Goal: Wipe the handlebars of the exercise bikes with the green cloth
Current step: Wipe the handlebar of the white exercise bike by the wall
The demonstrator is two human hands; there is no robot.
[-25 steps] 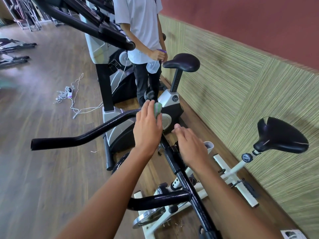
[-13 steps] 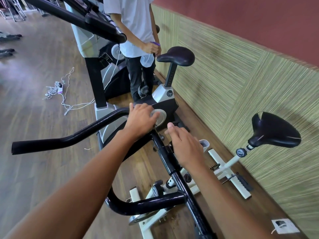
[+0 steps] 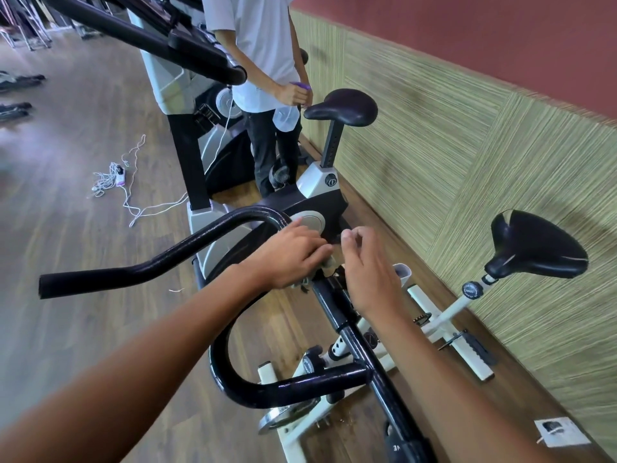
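Scanning from far left: tangled white cable (image 3: 113, 178) with a small power strip, loose on the brown wooden floor (image 3: 66, 212). Next, long black curved metal handlebar (image 3: 180, 250) of the near exercise bike, padded end pointing left, far end bending back toward the middle. Behind it, a standing person in a white shirt (image 3: 257, 45) and dark trousers, clear spray bottle (image 3: 285, 116) held at hip height. Left hand (image 3: 290, 259) palm-down at the handlebar bend, by the black upright stem (image 3: 337, 312); grip closed over a small pale green cloth (image 3: 329, 262), fingers curled round it. Cloth mostly hidden, just a bunched edge past the fingertips, against the bar. Beyond, black padded saddle (image 3: 344, 106) of a second bike on a black post. Right hand (image 3: 370, 272) just beside the left, over the stem; grip loose, fingers lightly curled, nothing in it; contact with the stem not clear. Lower right, white metal bike frame (image 3: 444, 315). Further right, wide black saddle (image 3: 534, 245) of the near bike, close to the green woven wall panel (image 3: 467, 145). White paper label (image 3: 561, 436) flat on the floor, bottom right.
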